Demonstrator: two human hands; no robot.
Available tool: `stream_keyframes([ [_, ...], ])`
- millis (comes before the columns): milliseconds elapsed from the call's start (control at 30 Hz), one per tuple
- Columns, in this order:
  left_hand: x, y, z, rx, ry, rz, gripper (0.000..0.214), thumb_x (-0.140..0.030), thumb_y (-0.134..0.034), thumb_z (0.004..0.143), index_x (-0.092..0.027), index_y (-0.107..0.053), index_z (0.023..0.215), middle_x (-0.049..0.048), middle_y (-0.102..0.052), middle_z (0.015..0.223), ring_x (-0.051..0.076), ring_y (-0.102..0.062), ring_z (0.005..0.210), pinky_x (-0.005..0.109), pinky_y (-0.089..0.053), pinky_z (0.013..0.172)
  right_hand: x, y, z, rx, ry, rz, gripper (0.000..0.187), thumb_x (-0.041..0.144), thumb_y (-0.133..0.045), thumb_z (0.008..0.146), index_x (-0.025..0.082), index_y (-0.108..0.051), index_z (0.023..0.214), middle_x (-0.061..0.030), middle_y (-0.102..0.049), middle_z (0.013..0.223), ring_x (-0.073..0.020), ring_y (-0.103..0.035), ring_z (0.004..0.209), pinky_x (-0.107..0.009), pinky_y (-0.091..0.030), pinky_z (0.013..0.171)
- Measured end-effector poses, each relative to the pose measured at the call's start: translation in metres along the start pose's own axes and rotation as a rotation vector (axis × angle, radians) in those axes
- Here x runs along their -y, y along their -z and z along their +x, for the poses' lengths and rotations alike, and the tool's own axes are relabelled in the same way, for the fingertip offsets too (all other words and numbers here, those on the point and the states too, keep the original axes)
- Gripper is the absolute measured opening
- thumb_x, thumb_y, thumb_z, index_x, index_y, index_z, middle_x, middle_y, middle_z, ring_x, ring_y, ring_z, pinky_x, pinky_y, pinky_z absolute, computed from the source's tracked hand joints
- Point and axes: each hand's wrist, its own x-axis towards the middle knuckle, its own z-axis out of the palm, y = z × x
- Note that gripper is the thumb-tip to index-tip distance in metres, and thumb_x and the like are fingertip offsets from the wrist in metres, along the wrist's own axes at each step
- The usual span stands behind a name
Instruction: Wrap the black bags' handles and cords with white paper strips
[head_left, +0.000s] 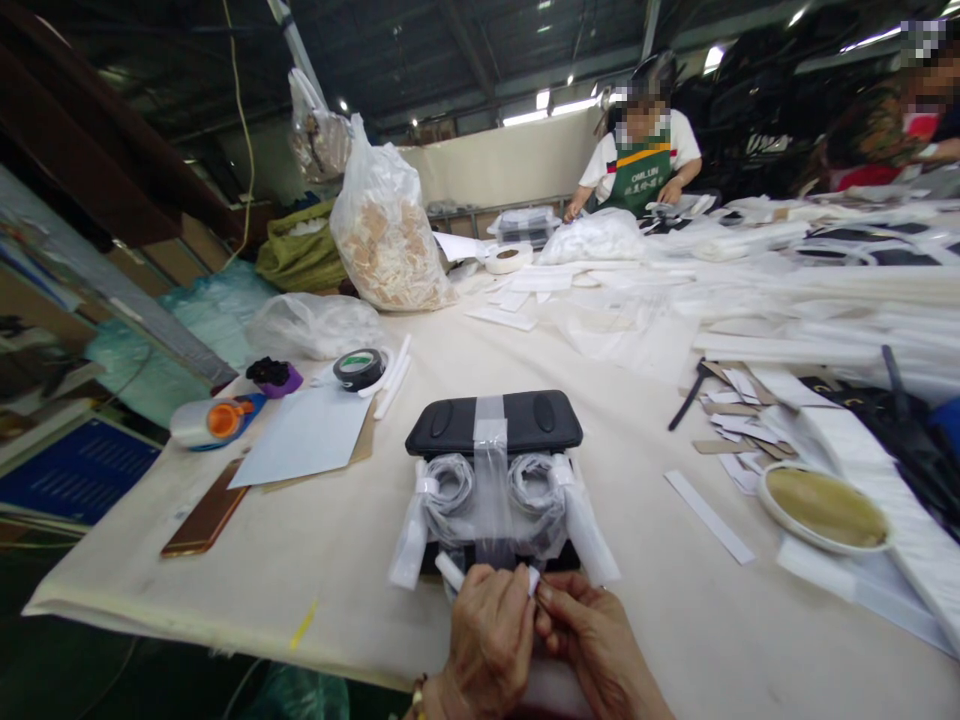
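Straight ahead on the table lies a black padded piece (442, 428) with rounded ends, bound across its middle by a clear plastic band (493, 480). Below it, two coils (453, 484) in clear plastic sit side by side, with white foam wraps (589, 535) hanging at the outer sides. My left hand (491, 630) is closed at the near edge of this bundle, around a white foam-wrapped strip (448, 572) whose ends show on both sides of the fist. Beside it, my right hand (581, 625) pinches near the strip's right end (533, 580). Fingers hide its middle.
To the left are a phone (204, 512), a pale sheet (300, 435), black tape (360, 369) and a tape dispenser (217, 422). A round dish (823, 507) and card scraps (742, 420) lie right. Across the table a person in a green apron (641, 180) works.
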Motion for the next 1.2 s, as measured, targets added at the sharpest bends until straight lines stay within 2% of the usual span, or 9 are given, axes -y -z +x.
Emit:
stream_keyframes([
  [133,0.001,-0.002,-0.001,-0.019,-0.052,0.018,0.027,-0.004,-0.035,0.085,0.000,-0.050,0.106,0.0063,-0.055,0.066,0.017,-0.051,0.060,0.033,-0.039,0.057,-0.002,-0.001,0.001,-0.054,0.010,-0.051,0.045,0.040,-0.086,0.037,0.010,-0.061,0.059,-0.0001,-0.056,0.040,-0.0067,-0.047,0.036,-0.017,-0.036,0.037],
  [367,0.002,-0.001,0.001,-0.018,-0.081,0.032,0.022,-0.005,-0.036,0.084,-0.002,-0.053,0.098,0.0055,-0.053,0.064,0.016,-0.048,0.057,0.031,-0.039,0.055,-0.004,0.000,0.003,-0.106,0.055,-0.162,0.027,0.030,-0.077,0.049,0.013,-0.056,0.054,0.0007,-0.054,0.039,-0.0060,-0.044,0.034,-0.017,-0.033,0.036],
  [600,0.006,0.000,0.001,0.021,-0.161,0.081,0.025,-0.006,-0.031,0.086,-0.002,-0.055,0.092,0.0065,-0.051,0.064,0.017,-0.047,0.056,0.032,-0.038,0.053,0.005,-0.005,-0.001,-0.149,0.103,-0.258,0.014,0.022,-0.068,0.048,0.013,-0.057,0.048,0.0021,-0.052,0.036,-0.0056,-0.042,0.033,-0.016,-0.028,0.035],
  [833,0.006,0.003,0.002,0.075,-0.237,0.165,0.026,-0.006,-0.031,0.083,-0.002,-0.055,0.091,0.0088,-0.051,0.067,0.019,-0.048,0.057,0.034,-0.038,0.051,0.018,-0.008,-0.003,-0.116,0.085,-0.280,0.003,0.012,-0.060,0.044,0.013,-0.058,0.047,0.0011,-0.054,0.040,-0.0078,-0.045,0.039,-0.018,-0.032,0.038],
  [1000,0.006,0.004,0.003,0.094,-0.247,0.203,0.026,-0.010,-0.032,0.083,-0.002,-0.056,0.091,0.0091,-0.050,0.066,0.020,-0.049,0.056,0.035,-0.037,0.049,0.022,-0.002,-0.005,-0.080,0.012,-0.229,0.015,0.012,-0.052,0.043,0.011,-0.064,0.053,-0.0011,-0.058,0.047,-0.0093,-0.049,0.045,-0.018,-0.034,0.040],
  [1200,0.009,-0.002,0.001,0.004,-0.244,0.220,0.019,-0.004,-0.036,0.085,-0.004,-0.055,0.090,0.0054,-0.051,0.063,0.017,-0.048,0.054,0.031,-0.035,0.049,0.023,0.003,-0.006,-0.050,0.007,-0.235,0.022,0.012,-0.050,0.043,0.012,-0.067,0.057,-0.0051,-0.063,0.053,-0.0102,-0.050,0.046,-0.018,-0.029,0.040],
])
